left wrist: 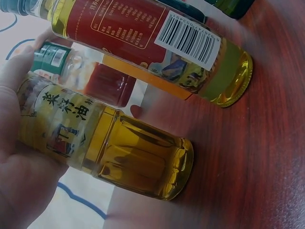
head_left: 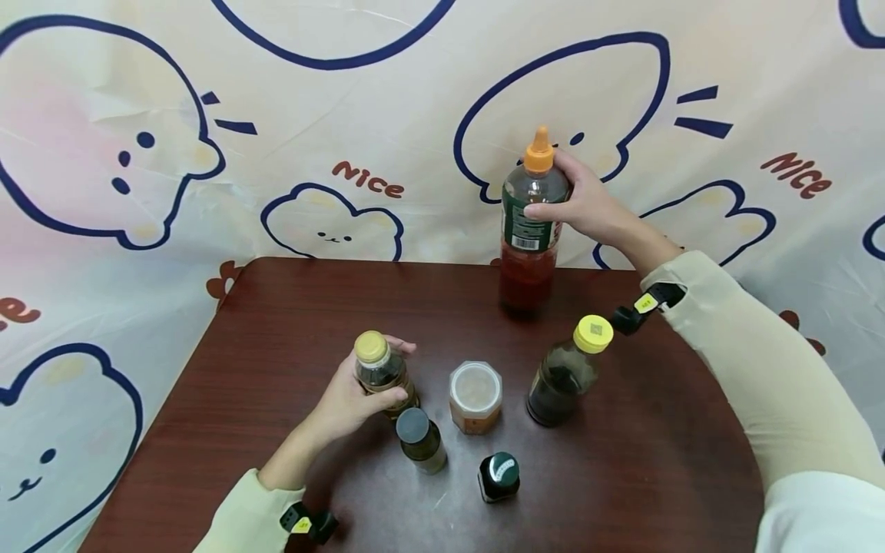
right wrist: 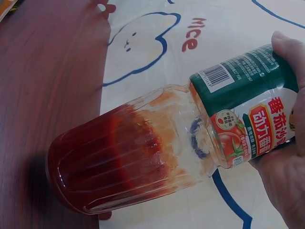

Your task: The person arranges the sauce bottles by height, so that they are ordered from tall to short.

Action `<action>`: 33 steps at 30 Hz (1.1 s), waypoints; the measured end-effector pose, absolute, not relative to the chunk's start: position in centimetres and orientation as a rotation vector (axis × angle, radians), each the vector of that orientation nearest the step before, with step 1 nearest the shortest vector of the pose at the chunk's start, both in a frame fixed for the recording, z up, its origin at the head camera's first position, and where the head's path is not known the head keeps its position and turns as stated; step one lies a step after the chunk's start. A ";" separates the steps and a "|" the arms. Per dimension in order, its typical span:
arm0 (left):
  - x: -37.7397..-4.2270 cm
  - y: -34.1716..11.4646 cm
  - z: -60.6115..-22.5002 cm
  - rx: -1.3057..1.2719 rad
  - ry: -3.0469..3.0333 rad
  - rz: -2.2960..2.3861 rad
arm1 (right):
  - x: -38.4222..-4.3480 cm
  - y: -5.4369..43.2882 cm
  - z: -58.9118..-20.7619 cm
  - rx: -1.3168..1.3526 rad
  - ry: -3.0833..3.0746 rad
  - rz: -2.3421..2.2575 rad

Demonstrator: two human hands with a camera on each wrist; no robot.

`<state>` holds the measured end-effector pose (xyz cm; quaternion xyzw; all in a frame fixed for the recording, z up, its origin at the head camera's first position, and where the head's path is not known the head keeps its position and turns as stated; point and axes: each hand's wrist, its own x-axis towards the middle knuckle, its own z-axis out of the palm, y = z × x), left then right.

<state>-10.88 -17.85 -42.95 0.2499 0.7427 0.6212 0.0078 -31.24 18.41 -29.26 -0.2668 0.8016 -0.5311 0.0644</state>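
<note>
Holding the ketchup bottle (head_left: 523,265) beyond the white-lidded jar (head_left: 475,393), the right hand (head_left: 589,201) wraps its green label (head_left: 518,221), while left of that jar the left hand (head_left: 351,401) clasps an oil bottle (head_left: 376,372).

ketchup bottle (head_left: 528,257): red; label (right wrist: 240,107): green (cap (head_left: 539,153): orange); rapeseed-oil bottle (left wrist: 107,133): golden

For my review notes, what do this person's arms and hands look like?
The left hand and right hand are ungloved. The left sleeve is pale greenish cream; the right sleeve is cream, with a white section higher up. Each wrist wears a small black device with a bright yellow marking.
</note>
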 end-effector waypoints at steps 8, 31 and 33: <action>-10.9 -18.0 -43.1 0.776 2.329 1.936 | -32.2 16.2 -29.6 -0.922 2.337 -1.586; -10.7 -17.9 -43.1 0.811 2.311 1.949 | -32.8 10.6 -29.9 -1.043 2.310 -1.463; -10.8 -17.9 -43.0 0.817 2.309 1.953 | -32.9 10.0 -30.0 -1.049 2.292 -1.459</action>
